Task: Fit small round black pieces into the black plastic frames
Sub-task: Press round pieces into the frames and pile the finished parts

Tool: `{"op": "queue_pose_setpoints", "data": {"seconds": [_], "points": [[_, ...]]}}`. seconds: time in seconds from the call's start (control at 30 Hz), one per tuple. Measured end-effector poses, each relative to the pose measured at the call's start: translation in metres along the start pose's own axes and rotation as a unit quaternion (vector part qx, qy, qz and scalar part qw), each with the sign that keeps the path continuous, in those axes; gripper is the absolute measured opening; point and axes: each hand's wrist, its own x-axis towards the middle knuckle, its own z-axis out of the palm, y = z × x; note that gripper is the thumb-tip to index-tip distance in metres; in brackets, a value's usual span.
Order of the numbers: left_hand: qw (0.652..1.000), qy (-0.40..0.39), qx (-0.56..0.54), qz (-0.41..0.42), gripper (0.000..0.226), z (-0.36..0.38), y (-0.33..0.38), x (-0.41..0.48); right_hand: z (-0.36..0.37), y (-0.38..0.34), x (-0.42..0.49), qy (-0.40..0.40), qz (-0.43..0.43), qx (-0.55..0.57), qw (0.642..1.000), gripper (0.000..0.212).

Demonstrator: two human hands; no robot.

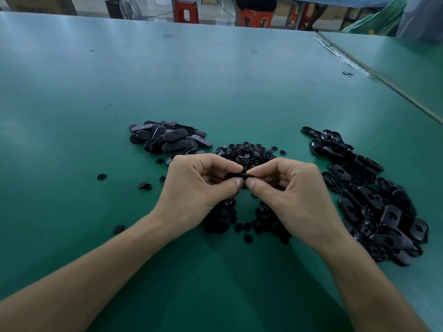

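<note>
My left hand (203, 185) and my right hand (290, 190) meet over the middle of the green table (215, 92). Together they pinch one black plastic frame (236, 176) between thumbs and forefingers; most of it is hidden by the fingers. A heap of small round black pieces (249, 152) lies just beyond the hands, and more round pieces (223, 216) lie under my wrists. A pile of oblong black frames (167, 137) sits at the back left. A larger pile of black frames (374, 202) stretches along the right.
A few stray round pieces (102, 176) lie to the left of my hands. A seam with tape (345, 56) joins a second table at the right. Red stools (185, 10) and a fan (124, 8) stand beyond the far edge.
</note>
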Motion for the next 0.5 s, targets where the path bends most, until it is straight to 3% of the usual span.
{"op": "queue_pose_setpoints", "data": {"seconds": [0.13, 0.2, 0.27, 0.37, 0.5], "points": [[1.0, 0.005, 0.024, 0.014, 0.028, 0.001, 0.0, 0.001, -0.001, -0.003, -0.001, 0.0, -0.01, -0.032, 0.999, 0.008], [0.999, 0.014, 0.04, 0.021, 0.024, 0.0, 0.0, 0.002, -0.006, -0.004, -0.001, 0.053, -0.026, -0.103, 0.993, 0.004], [0.997, 0.038, 0.056, 0.024, 0.023, -0.003, -0.001, 0.005, -0.016, 0.0, 0.0, 0.113, -0.008, -0.234, 0.966, 0.015], [0.993, 0.095, 0.066, 0.028, 0.022, -0.017, -0.002, 0.016, -0.033, 0.006, 0.0, 0.134, 0.112, -0.422, 0.89, 0.033], [0.985, 0.15, 0.082, 0.012, 0.021, -0.037, -0.005, 0.033, -0.038, 0.005, -0.002, 0.103, 0.215, -0.465, 0.853, 0.032]]}}
